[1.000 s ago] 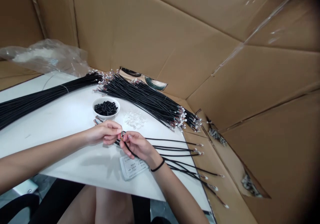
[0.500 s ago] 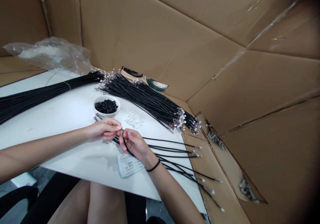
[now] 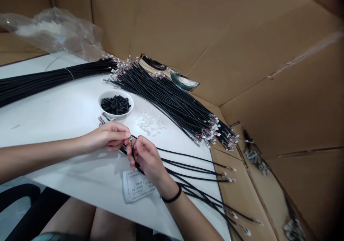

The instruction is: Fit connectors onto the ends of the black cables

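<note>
My left hand pinches the end of a black cable's coloured wires between thumb and fingers. Close beside it, my right hand grips the same cable just below the bare wires; whether a small connector is in the left fingertips I cannot make out. Several loose black cables run from under my hands toward the right table edge, with white plugs on their ends. Beyond my hands stand a white bowl of short black sleeves and a loose pile of small white plastic pieces.
A bundle of long black cables lies at the left, and a heap of shorter cables at the back. A clear plastic bag rests behind them. A printed label bag lies near the front. Cardboard walls enclose the table.
The view has shifted, so the table's contents appear nearer and higher at the back. Both hands keep the wires; the right fingers sit slightly farther from the left ones.
</note>
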`<state>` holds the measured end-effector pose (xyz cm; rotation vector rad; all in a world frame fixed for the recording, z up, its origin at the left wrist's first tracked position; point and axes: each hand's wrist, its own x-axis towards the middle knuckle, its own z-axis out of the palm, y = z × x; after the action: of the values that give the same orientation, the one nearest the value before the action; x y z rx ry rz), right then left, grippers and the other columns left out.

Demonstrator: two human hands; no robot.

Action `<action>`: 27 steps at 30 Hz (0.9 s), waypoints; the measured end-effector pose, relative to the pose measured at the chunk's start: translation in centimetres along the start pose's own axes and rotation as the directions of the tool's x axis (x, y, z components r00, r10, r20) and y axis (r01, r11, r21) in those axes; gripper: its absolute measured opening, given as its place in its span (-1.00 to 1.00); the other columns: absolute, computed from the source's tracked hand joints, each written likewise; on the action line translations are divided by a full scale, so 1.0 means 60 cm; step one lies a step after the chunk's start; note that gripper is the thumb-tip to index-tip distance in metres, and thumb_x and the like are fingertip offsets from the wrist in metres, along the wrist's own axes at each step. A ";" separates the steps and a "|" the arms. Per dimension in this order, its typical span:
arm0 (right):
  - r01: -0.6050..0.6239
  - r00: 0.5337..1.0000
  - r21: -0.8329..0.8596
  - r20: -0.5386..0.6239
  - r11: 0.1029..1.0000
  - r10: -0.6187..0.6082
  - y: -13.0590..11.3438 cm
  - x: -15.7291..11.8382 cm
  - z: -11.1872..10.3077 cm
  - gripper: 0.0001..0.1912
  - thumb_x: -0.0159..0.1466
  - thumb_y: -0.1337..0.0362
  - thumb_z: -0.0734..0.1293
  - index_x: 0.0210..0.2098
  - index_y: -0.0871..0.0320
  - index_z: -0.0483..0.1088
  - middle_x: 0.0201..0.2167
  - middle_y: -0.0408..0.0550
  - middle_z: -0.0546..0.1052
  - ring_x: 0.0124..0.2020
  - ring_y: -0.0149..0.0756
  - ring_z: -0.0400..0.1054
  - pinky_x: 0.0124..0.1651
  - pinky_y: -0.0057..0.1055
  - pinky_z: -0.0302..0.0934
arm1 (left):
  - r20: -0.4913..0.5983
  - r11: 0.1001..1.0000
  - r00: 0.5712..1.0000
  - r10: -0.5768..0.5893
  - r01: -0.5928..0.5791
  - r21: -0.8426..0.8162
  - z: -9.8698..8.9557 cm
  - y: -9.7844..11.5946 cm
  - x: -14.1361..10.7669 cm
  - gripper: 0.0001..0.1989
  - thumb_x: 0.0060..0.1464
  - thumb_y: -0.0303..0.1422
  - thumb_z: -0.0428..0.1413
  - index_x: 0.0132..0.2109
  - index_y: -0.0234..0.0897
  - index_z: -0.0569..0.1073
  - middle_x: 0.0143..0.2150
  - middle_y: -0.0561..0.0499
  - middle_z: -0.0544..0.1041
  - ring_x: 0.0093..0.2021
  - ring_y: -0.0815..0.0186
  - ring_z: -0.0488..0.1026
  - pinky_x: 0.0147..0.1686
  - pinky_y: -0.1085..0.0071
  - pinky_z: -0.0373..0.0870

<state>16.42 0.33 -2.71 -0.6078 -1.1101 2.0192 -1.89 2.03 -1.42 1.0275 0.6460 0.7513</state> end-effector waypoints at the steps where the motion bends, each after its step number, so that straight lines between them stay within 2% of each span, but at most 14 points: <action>1: 0.025 1.000 -0.033 -0.005 0.999 -0.026 0.001 -0.002 0.003 -0.65 0.26 0.04 0.34 -0.45 0.15 0.21 -0.45 -0.18 0.44 -0.62 -0.54 0.22 -0.62 -0.58 0.15 | -0.002 1.000 1.000 0.002 -0.002 0.031 -0.001 0.000 -0.001 -0.70 0.15 -0.26 0.13 -0.47 -0.38 0.42 -0.74 0.19 0.13 -0.72 0.54 0.00 -0.71 0.59 -0.10; 5: 0.074 0.993 -0.156 -0.082 0.985 -0.088 0.007 -0.010 0.013 -0.67 0.31 0.05 0.28 -0.42 0.15 0.21 -0.44 -0.17 0.41 -0.61 -0.55 0.17 -0.60 -0.57 0.10 | 0.020 0.987 1.000 -0.017 0.014 0.159 -0.001 0.004 -0.006 -0.69 0.20 -0.27 0.08 -0.44 -0.39 0.40 -0.58 -0.01 0.46 -0.68 0.54 0.05 -0.69 0.57 -0.09; 8: 0.089 0.986 -0.180 -0.122 0.980 -0.113 0.010 -0.014 0.019 -0.67 0.32 0.04 0.26 -0.41 0.15 0.20 -0.44 -0.17 0.40 -0.61 -0.55 0.15 -0.61 -0.57 0.05 | 0.011 0.984 0.999 -0.049 0.046 0.172 0.005 0.012 -0.009 -0.70 0.22 -0.31 0.04 -0.45 -0.39 0.38 -0.52 -0.03 0.50 -0.66 0.55 0.05 -0.67 0.56 -0.10; 10: 0.095 0.982 -0.191 -0.141 0.977 -0.123 0.010 -0.017 0.021 -0.69 0.34 0.07 0.25 -0.40 0.15 0.21 -0.43 -0.17 0.39 -0.59 -0.54 0.15 -0.59 -0.57 0.06 | -0.013 0.981 0.996 -0.083 0.084 0.173 0.009 0.019 -0.011 -0.71 0.22 -0.34 0.03 -0.44 -0.40 0.37 -0.50 -0.03 0.50 -0.64 0.54 0.07 -0.65 0.56 -0.09; 14: 0.084 0.979 -0.205 -0.165 0.975 -0.119 0.008 -0.020 0.023 -0.71 0.35 0.09 0.23 -0.39 0.14 0.21 -0.43 -0.16 0.38 -0.58 -0.53 0.15 -0.58 -0.57 0.06 | -0.035 0.982 0.992 -0.118 0.121 0.148 0.016 0.030 -0.014 -0.75 0.17 -0.41 0.02 -0.46 -0.41 0.39 -0.59 0.09 0.36 -0.65 0.54 0.07 -0.64 0.56 -0.10; 21: 0.074 0.981 -0.255 -0.156 0.964 -0.116 0.013 -0.023 0.024 -0.72 0.36 0.11 0.21 -0.40 0.14 0.19 -0.42 -0.14 0.38 -0.57 -0.52 0.14 -0.57 -0.55 0.05 | 0.016 0.977 0.992 -0.126 0.122 0.177 0.016 0.032 -0.015 -0.74 0.13 -0.37 0.06 -0.50 -0.39 0.39 -0.64 0.11 0.25 -0.65 0.51 0.08 -0.66 0.55 -0.10; 24: 0.093 0.976 -0.353 -0.153 0.931 -0.156 0.020 -0.028 0.025 -0.75 0.39 0.14 0.18 -0.38 0.13 0.18 -0.43 -0.14 0.39 -0.58 -0.50 0.14 -0.54 -0.52 0.07 | 0.032 0.978 0.990 -0.137 0.130 0.162 0.012 0.027 -0.014 -0.72 0.12 -0.34 0.09 -0.53 -0.37 0.39 -0.62 0.06 0.28 -0.66 0.49 0.09 -0.69 0.53 -0.10; 27: 0.121 0.958 -0.552 -0.152 0.825 -0.242 0.028 -0.036 0.026 -0.82 0.40 0.23 0.15 -0.35 0.10 0.17 -0.44 -0.14 0.41 -0.60 -0.48 0.16 -0.52 -0.48 0.09 | 0.058 0.974 0.986 -0.157 0.145 0.177 0.009 0.020 -0.014 -0.69 0.11 -0.30 0.11 -0.55 -0.35 0.39 -0.65 0.05 0.25 -0.68 0.47 0.09 -0.72 0.51 -0.11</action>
<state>16.03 -2.74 -3.23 -0.9386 -1.5473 1.4240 -2.27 1.48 -0.03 1.1441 0.7279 0.5297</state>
